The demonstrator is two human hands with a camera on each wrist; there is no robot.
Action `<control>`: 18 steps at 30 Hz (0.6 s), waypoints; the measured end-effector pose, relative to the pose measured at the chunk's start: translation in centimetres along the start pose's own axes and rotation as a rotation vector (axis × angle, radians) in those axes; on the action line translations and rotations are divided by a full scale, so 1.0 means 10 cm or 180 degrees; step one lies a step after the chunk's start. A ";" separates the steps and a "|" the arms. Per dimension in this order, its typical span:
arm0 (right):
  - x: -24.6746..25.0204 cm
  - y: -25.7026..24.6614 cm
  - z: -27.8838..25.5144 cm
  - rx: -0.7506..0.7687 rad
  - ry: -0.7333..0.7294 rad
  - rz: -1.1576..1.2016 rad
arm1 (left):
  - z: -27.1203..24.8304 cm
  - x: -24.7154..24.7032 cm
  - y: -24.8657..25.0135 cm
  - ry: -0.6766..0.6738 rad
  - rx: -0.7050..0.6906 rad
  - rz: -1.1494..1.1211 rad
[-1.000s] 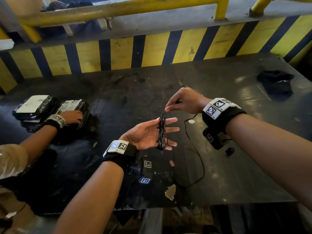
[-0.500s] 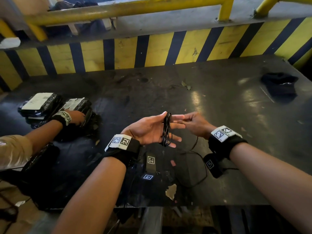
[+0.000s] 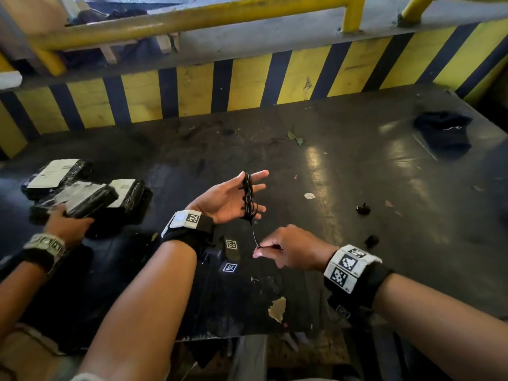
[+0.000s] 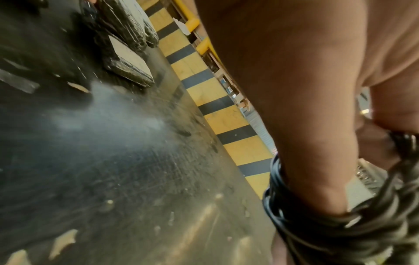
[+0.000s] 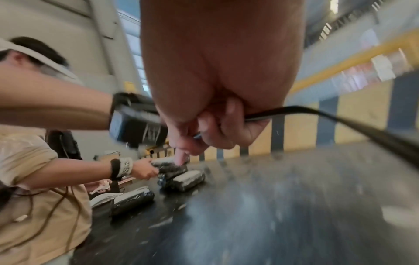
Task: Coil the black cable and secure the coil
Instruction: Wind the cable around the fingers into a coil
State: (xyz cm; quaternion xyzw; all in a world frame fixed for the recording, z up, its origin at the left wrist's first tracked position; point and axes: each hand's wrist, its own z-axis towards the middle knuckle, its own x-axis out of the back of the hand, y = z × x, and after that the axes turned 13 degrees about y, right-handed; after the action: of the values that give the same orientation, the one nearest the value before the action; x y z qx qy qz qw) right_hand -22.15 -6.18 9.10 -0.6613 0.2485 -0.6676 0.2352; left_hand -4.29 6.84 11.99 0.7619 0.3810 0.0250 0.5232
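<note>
Now left hand [image 3: 225,200] flat, fingers spread, coil [image 3: 248,196] looped round; right hand [image 3: 288,253] pinches tail. Cable light, limp, springy: grip near end.

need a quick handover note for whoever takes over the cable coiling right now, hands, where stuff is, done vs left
Left hand: open, palm up, fingers straight; the black cable coil is wound round them.
Right hand: below the coil, pinching the cable's free tail, which runs taut up to the coil.
Both are held above the dark table.
Done: nearly all the cable is coiled.
Left: wrap the short tail round the coil, tuck or tie it, then slide the coil off the fingers.
</note>
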 end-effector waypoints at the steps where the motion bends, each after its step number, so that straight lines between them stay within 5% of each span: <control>1: 0.14 -0.04 0.02 0.0003 0.0018 -0.0245 | 0.00 0.05 -0.05 0.0051 0.0083 0.0018; 8: 1.11 -0.45 0.20 0.0374 0.0236 -0.1440 | -0.02 -0.02 -0.32 0.0133 0.0385 0.0467; 18: 1.50 -0.45 0.59 0.0280 0.0827 -0.1490 | -0.17 -0.38 -0.31 -0.0845 0.0461 0.0593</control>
State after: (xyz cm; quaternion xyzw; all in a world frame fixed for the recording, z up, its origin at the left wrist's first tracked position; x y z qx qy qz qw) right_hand -16.44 -12.51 23.54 -0.5987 0.0878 -0.7932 0.0691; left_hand -9.43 6.37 11.57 0.8262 0.2371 -0.0549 0.5081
